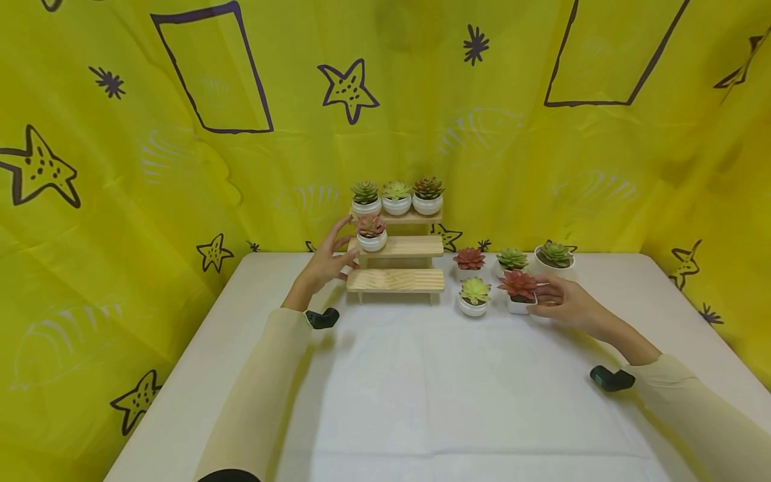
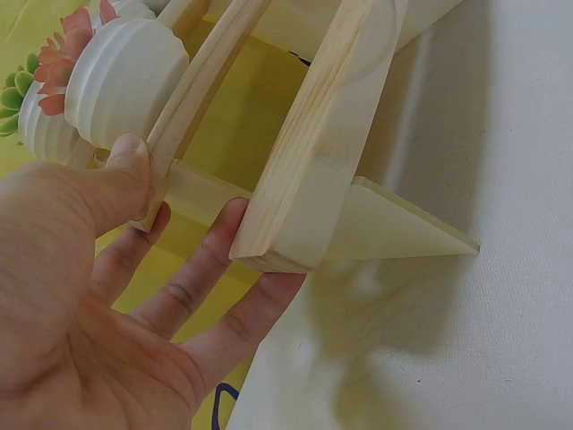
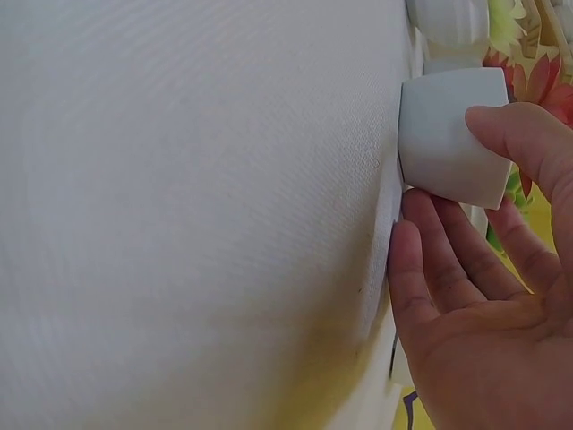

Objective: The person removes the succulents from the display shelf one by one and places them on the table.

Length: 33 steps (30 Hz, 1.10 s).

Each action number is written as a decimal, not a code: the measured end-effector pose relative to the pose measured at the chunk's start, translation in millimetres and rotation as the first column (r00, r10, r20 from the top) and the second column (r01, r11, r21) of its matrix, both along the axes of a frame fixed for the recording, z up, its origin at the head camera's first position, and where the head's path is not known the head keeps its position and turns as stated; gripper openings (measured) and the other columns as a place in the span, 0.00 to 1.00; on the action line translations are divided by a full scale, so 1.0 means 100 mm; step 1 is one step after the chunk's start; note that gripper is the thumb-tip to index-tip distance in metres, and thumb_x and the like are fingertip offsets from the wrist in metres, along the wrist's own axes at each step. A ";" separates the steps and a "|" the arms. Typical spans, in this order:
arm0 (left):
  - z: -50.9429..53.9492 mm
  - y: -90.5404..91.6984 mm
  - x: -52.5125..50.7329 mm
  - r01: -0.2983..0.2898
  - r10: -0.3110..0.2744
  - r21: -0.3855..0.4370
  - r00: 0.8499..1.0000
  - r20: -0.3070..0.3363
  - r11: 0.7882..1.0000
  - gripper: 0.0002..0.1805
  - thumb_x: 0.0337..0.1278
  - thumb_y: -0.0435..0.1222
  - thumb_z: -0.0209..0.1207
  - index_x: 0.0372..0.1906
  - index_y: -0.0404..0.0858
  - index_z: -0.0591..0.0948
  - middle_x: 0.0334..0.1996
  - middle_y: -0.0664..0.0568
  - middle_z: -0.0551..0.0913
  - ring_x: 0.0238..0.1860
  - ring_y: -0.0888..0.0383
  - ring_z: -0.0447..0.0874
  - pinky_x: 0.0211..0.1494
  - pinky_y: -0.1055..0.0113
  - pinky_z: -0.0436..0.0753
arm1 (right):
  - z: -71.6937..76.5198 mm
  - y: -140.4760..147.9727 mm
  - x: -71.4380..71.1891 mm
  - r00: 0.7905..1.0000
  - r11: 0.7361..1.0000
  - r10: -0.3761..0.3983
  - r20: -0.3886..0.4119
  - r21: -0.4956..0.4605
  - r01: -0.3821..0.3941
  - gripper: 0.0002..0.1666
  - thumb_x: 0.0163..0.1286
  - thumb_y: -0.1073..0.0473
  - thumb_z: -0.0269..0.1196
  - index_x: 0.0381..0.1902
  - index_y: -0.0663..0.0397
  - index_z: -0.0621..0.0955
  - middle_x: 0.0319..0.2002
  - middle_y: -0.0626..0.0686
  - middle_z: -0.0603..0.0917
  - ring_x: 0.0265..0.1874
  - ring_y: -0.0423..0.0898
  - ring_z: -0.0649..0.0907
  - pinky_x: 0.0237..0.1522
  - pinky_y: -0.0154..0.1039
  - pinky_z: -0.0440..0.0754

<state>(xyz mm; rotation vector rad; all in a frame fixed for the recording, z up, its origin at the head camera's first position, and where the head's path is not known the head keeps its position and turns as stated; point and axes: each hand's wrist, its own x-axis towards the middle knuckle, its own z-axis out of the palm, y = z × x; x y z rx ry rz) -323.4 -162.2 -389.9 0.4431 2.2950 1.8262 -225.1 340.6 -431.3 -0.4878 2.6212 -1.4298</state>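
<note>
A three-tier wooden stand [image 1: 397, 280] stands at the back of the table. My left hand [image 1: 326, 262] grips its left end; in the left wrist view the thumb lies on one tier's edge and fingers touch the lower step [image 2: 300, 152]. A pink succulent in a round white pot [image 1: 371, 242] sits at the left of the middle tier. To the right, my right hand [image 1: 565, 301] holds a red succulent in a square white pot [image 1: 520, 291], thumb on the near face and fingers at its side. The square pot [image 3: 452, 134] appears to rest on the tablecloth.
Three potted succulents [image 1: 397, 197] line the top tier. Beside the red one are a light green succulent [image 1: 474, 298], a dark red one [image 1: 468, 261], a green one [image 1: 512, 260] and a larger green one [image 1: 555, 258]. A yellow patterned curtain [image 1: 409, 140] hangs behind the table.
</note>
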 end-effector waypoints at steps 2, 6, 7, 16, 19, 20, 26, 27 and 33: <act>0.00 0.00 0.00 -0.003 0.003 -0.001 1.000 -0.001 1.000 0.42 0.77 0.35 0.56 0.82 0.68 0.50 0.80 0.40 0.55 0.47 0.38 0.85 0.37 0.50 0.86 | 0.00 0.00 0.00 1.000 1.000 0.004 -0.004 -0.003 -0.004 0.37 0.69 0.64 0.70 0.69 0.71 0.68 0.60 0.72 0.78 0.49 0.25 0.77 0.49 0.25 0.78; -0.01 -0.01 -0.01 -0.001 0.001 -0.014 1.000 -0.012 1.000 0.42 0.77 0.35 0.56 0.82 0.66 0.49 0.80 0.39 0.56 0.47 0.38 0.85 0.38 0.48 0.87 | 0.03 0.00 -0.02 1.000 1.000 0.010 -0.004 0.016 -0.010 0.37 0.68 0.63 0.71 0.69 0.71 0.68 0.59 0.72 0.79 0.51 0.33 0.81 0.49 0.25 0.79; -0.01 -0.01 -0.01 0.000 0.000 -0.017 1.000 -0.014 1.000 0.42 0.77 0.35 0.56 0.82 0.66 0.49 0.79 0.38 0.56 0.47 0.39 0.85 0.38 0.48 0.87 | 0.04 0.00 -0.02 1.000 1.000 0.018 -0.002 0.024 -0.018 0.38 0.68 0.63 0.71 0.69 0.71 0.67 0.60 0.72 0.79 0.52 0.38 0.82 0.49 0.25 0.79; -0.02 -0.01 -0.03 0.000 -0.001 -0.016 1.000 -0.012 1.000 0.42 0.77 0.35 0.56 0.82 0.67 0.50 0.79 0.39 0.58 0.45 0.42 0.85 0.38 0.47 0.87 | 0.30 0.04 -0.02 0.991 0.985 0.135 -0.028 0.114 -0.131 0.43 0.68 0.62 0.72 0.73 0.68 0.64 0.62 0.74 0.76 0.56 0.68 0.82 0.49 0.42 0.86; -0.02 -0.01 -0.03 -0.002 0.002 -0.020 1.000 -0.016 1.000 0.42 0.77 0.36 0.56 0.82 0.67 0.50 0.79 0.40 0.58 0.46 0.41 0.85 0.38 0.48 0.87 | 0.41 0.07 -0.01 0.989 0.978 0.149 -0.022 0.150 -0.144 0.44 0.69 0.61 0.71 0.75 0.68 0.61 0.63 0.74 0.75 0.57 0.69 0.81 0.51 0.47 0.85; -0.02 -0.01 -0.02 -0.003 0.003 -0.020 1.000 -0.016 1.000 0.42 0.77 0.36 0.56 0.82 0.68 0.50 0.79 0.40 0.58 0.47 0.40 0.85 0.38 0.48 0.87 | 0.45 0.08 -0.01 0.988 0.976 0.150 -0.018 0.163 -0.145 0.45 0.69 0.61 0.71 0.75 0.68 0.60 0.64 0.74 0.75 0.57 0.69 0.81 0.52 0.49 0.85; -0.02 -0.01 -0.02 0.002 -0.002 -0.017 1.000 -0.020 1.000 0.42 0.77 0.36 0.57 0.82 0.67 0.50 0.79 0.39 0.58 0.49 0.36 0.84 0.38 0.48 0.87 | 0.69 0.07 -0.01 0.986 0.965 0.165 -0.023 0.208 -0.157 0.48 0.69 0.61 0.71 0.77 0.69 0.58 0.65 0.75 0.73 0.59 0.72 0.79 0.54 0.58 0.81; -0.02 -0.02 -0.02 0.006 -0.006 -0.015 1.000 -0.023 1.000 0.42 0.77 0.36 0.57 0.82 0.67 0.50 0.79 0.39 0.58 0.49 0.35 0.84 0.38 0.48 0.87 | 0.72 0.06 -0.01 0.986 0.965 0.168 -0.024 0.209 -0.159 0.48 0.69 0.62 0.71 0.77 0.69 0.57 0.65 0.75 0.73 0.59 0.73 0.78 0.54 0.58 0.81; 0.01 -0.01 0.01 0.024 -0.024 0.000 1.000 -0.012 1.000 0.43 0.77 0.36 0.56 0.83 0.65 0.48 0.80 0.38 0.54 0.53 0.28 0.81 0.37 0.49 0.86 | 0.83 0.04 -0.03 0.985 0.962 0.173 -0.029 0.219 -0.162 0.45 0.71 0.62 0.69 0.77 0.65 0.58 0.67 0.74 0.72 0.60 0.72 0.77 0.55 0.58 0.81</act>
